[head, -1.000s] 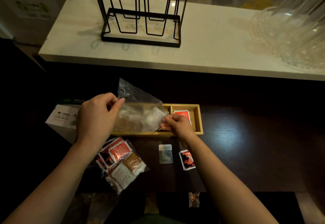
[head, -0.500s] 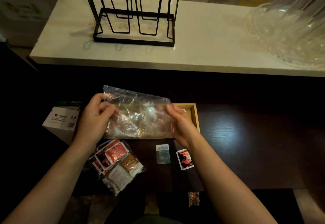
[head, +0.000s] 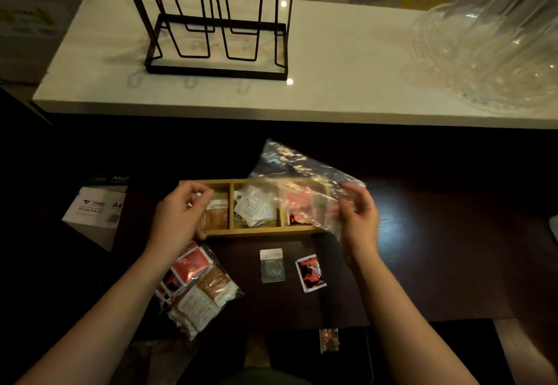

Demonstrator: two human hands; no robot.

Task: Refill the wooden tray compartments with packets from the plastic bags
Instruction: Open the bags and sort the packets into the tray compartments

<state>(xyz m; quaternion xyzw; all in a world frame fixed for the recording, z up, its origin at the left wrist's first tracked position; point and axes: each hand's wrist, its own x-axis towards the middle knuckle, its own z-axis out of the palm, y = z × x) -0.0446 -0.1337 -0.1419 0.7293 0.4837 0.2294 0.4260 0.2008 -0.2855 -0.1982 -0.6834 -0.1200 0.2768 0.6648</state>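
Empty bag [head: 305,173] coming off tray [head: 256,230], full bag [head: 199,291] waiting on bench [head: 437,248].
Right hand [head: 359,218] grip pinches empty bag over tray's right end; left hand [head: 181,215] loosely curled, holding nothing, at left compartment. Best to drop empty aside, then open full bag and sort by type.

Full bag [head: 196,291] lies before tray [head: 259,231], left of loose packets [head: 272,265]

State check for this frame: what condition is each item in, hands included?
Wooden tray: three compartments, all holding packets.
Clear bag: looks empty, held over the tray's right end.
Right hand: holds the clear bag.
Left hand: fingers curled, at the tray's left end.
Full bag: lying flat, packets inside.
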